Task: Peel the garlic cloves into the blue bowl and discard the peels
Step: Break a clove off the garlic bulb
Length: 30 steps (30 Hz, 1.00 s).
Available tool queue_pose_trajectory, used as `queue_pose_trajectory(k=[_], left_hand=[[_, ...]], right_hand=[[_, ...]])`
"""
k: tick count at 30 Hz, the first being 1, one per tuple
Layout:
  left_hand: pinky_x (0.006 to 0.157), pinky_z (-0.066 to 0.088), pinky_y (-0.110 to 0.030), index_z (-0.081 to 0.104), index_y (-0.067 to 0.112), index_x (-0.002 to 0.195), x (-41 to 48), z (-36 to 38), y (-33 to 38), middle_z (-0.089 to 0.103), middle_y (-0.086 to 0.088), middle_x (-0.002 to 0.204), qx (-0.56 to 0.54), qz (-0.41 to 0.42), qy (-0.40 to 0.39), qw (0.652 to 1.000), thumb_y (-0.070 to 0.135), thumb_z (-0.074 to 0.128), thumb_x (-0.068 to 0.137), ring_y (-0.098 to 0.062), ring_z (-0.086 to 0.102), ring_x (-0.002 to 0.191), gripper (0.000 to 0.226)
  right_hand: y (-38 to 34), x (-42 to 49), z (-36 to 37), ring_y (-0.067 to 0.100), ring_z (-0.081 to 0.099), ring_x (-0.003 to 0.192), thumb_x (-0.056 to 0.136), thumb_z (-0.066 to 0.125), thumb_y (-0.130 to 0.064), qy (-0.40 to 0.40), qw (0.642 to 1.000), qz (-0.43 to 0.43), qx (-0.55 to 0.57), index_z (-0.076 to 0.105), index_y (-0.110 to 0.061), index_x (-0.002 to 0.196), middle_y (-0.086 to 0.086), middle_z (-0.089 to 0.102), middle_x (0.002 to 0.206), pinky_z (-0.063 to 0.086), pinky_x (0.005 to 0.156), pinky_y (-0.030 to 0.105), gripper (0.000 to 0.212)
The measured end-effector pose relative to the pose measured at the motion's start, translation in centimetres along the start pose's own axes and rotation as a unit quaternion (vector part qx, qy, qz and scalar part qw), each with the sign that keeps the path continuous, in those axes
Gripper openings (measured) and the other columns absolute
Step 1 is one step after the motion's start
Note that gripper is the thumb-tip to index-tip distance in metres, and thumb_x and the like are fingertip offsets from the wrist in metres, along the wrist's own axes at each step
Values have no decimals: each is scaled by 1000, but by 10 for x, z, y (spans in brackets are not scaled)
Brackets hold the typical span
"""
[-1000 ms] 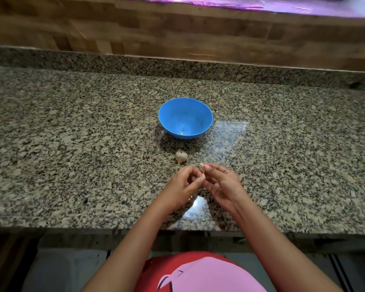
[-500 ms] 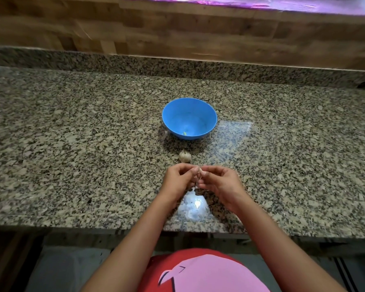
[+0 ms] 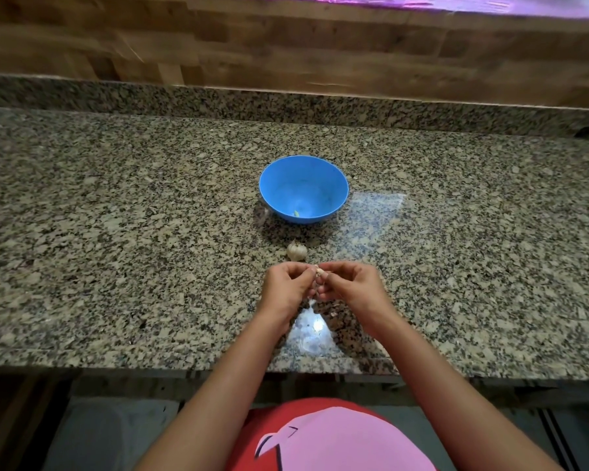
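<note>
Nearer than the blue bowl (image 3: 335, 200), our left hand (image 3: 284, 288) and right hand (image 3: 352, 285) pinched a garlic clove (image 3: 319, 271) with curled fingers (image 3: 301, 270) — mid-peel, we judged — skin to strip next.

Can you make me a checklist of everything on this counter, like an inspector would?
Surface: speckled granite countertop, glossy, with light glare near the front edge.
Job's things: blue bowl upright, one small greenish bit inside; garlic bulb on the counter just in front of the bowl; garlic clove held between both hands.
Clutter: nothing seen.
Grips: left hand and right hand both pinch the clove above the counter.
Cables: nothing seen.
Surroundings: wooden wall behind the counter.
</note>
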State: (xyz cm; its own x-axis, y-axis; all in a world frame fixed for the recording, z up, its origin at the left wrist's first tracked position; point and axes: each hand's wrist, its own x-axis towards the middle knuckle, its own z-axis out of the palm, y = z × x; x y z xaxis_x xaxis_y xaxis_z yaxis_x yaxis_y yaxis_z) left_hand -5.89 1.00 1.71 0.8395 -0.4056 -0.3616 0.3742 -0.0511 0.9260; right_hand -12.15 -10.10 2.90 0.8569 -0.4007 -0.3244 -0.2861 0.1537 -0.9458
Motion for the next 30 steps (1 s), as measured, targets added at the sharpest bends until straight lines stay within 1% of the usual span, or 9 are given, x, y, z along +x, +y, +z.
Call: queue_pose_trajectory(k=[4,8,14,17,19,21,24,27,30], left_hand=[[47,47,-16,65,2,78,-2,5,3,63,-3,60,-11,-11,10,1000,3,57,90,-6,57,47,14],[47,49,-18,64,2,76,-1,6,5,63,-6,62,-44,-30,3,999,5,57,91,-9,58,48,17],[56,50,-20,63,9,83,-2,0,8,65,-4,76,57,12,-13,998,10,57,92,-10,61,63,10],[66,52,-23,63,9,89,-7,1,9,63,-1,75,27,-7,-36,999,13,60,90,-10,59,68,5],[62,52,-21,63,5,90,-10,4,9,64,-2,71,-27,-34,-47,998,10,60,89,-9,59,61,7],[56,52,-18,63,1,92,-11,5,9,62,-5,72,-62,-42,-29,997,7,59,89,-10,56,57,8],[55,50,-19,63,3,87,-11,3,9,61,-5,73,-22,-12,0,1000,8,61,88,-10,56,58,5],[54,50,-20,62,7,78,-12,4,13,61,-5,75,-4,7,9,1000,7,62,87,-11,55,61,9],[49,44,-19,57,6,76,-11,7,20,55,-4,70,-47,-35,11,998,2,57,88,-11,49,59,12]], right_hand=[[4,-3,6,17,64,64,89,57,1,10,999,-17,28,65,3,103,14,69,79,57,66,26,16],[5,-6,11,16,66,61,89,56,3,28,993,-7,119,66,-1,94,10,70,74,58,63,25,12],[1,-5,3,19,64,63,88,57,0,17,982,34,183,59,2,92,13,66,76,58,62,27,5],[-2,-3,-1,15,58,61,88,58,-1,24,977,43,206,61,-2,88,8,62,75,55,57,23,2],[-3,-4,0,13,57,55,88,57,2,23,975,42,216,60,0,87,8,63,72,51,51,20,4],[-1,-6,1,13,57,54,87,58,3,20,981,33,191,60,0,85,10,63,72,51,49,20,4],[-4,-7,-4,16,60,61,82,67,-5,-6,997,9,83,63,-1,87,10,66,77,54,56,24,7],[-8,-7,-9,12,61,59,80,68,-6,-10,999,-16,29,63,6,92,11,65,77,52,53,21,17],[-4,-8,-7,8,59,59,84,66,-8,21,988,-112,-102,64,-1,87,10,64,76,50,56,18,8]])
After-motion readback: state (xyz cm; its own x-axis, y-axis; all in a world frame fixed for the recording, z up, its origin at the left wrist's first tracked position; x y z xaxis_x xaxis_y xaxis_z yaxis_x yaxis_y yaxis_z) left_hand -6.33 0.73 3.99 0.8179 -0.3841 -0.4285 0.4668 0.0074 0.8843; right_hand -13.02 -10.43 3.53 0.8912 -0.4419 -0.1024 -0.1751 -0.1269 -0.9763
